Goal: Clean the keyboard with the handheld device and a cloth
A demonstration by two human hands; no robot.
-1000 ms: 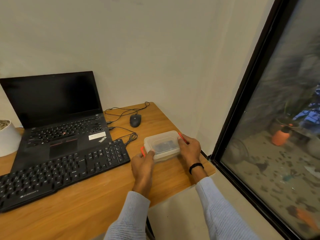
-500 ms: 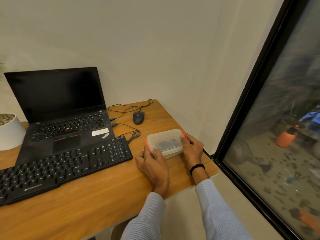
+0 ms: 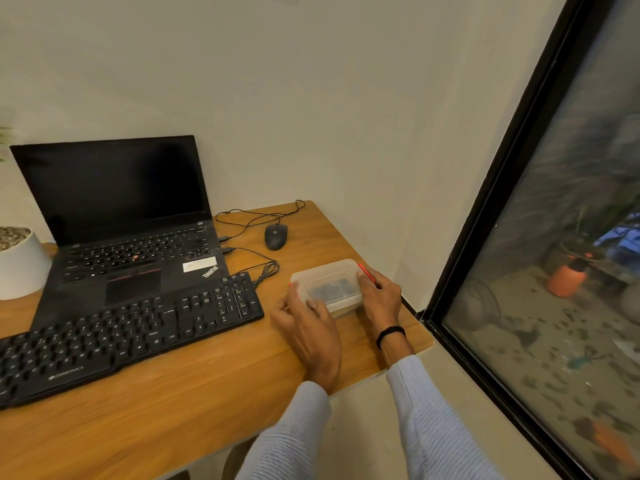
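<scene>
Just right of the keyboard (image 3: 131, 330), your left hand (image 3: 308, 327) and right hand (image 3: 379, 292) grip the ends of a clear plastic box (image 3: 329, 277), fingers curled at its red clips (image 3: 366, 273). Judge it light, stiff and slick, so hold it by the ends. Something dark lies inside, perhaps the device.

wooden desk (image 3: 194, 403), translucent plastic box (image 3: 327, 284)

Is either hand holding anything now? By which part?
Both hold the clear box, which rests on the desk: left hand at its left end, right hand at its right end, fingers beside the red clip.
</scene>
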